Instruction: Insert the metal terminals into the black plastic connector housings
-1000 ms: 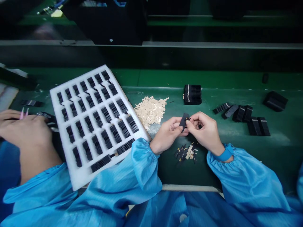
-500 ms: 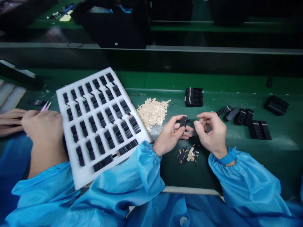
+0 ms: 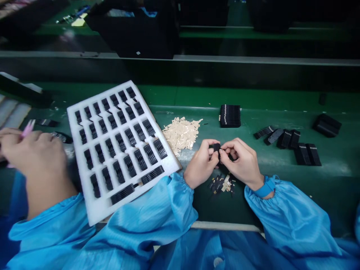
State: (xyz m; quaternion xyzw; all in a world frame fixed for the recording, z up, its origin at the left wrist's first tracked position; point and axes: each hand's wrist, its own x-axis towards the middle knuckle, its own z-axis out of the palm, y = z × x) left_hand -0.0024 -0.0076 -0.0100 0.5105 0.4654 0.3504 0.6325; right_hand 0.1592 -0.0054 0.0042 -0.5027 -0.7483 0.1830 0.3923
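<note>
Between finger and thumb, my left hand point(image 3: 201, 162) grips a small black plastic piece point(image 3: 216, 147). My right hand point(image 3: 240, 160) meets it from the right, its thumb and forefinger pinched at the piece's edge; whether a smaller part sits in that pinch is hidden. Just below both hands lies a little heap of mixed black and pale bits point(image 3: 223, 185) on the green bench. A larger pile of thin cream-coloured strips point(image 3: 182, 133) spreads beyond my left hand. Behind my hands stands a row of black ribbed pieces point(image 3: 230, 116) packed side by side.
A white foam tray point(image 3: 104, 210) with rows of black parts fills the left, under my left sleeve. A co-worker's hand point(image 3: 36, 153) beside it holds pink tweezers point(image 3: 27, 128). Loose black blocks point(image 3: 307, 154) lie right. A dark bin point(image 3: 137, 33) stands behind.
My right hand has moved left and closed in on the black piece, which my left hand has turned. At far left, the co-worker's hand has shifted left with the tweezers.
</note>
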